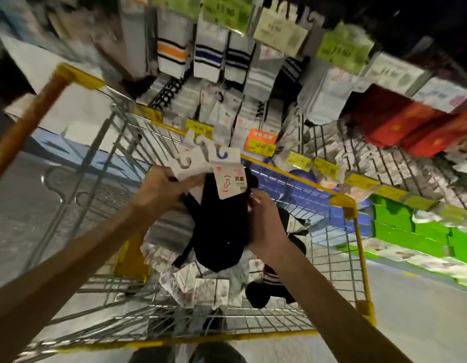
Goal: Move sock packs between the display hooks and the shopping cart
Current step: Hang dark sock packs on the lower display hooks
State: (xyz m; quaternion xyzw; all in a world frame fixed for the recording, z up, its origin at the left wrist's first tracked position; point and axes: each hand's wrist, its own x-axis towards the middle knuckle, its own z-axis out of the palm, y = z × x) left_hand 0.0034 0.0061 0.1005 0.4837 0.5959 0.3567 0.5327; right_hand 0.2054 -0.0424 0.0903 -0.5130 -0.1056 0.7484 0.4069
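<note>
Over the wire shopping cart [355,260] with yellow trim, both my hands hold a bunch of sock packs [221,221]: dark socks with white card headers and hanger hooks at the top. My left hand [161,186] grips the white headers at the bunch's upper left. My right hand [266,224] holds the dark socks on their right side. More sock packs [198,286] lie in the cart below, white-carded and black ones. Display hooks with hanging socks [208,58] stand just beyond the cart.
The display rack carries striped white socks above, white and grey packs [235,113] in the middle, red packs [410,127] at right and green boxes [410,226] lower right. Yellow price tags [326,166] line the rail. The cart's handle [30,127] is at left. Grey floor surrounds.
</note>
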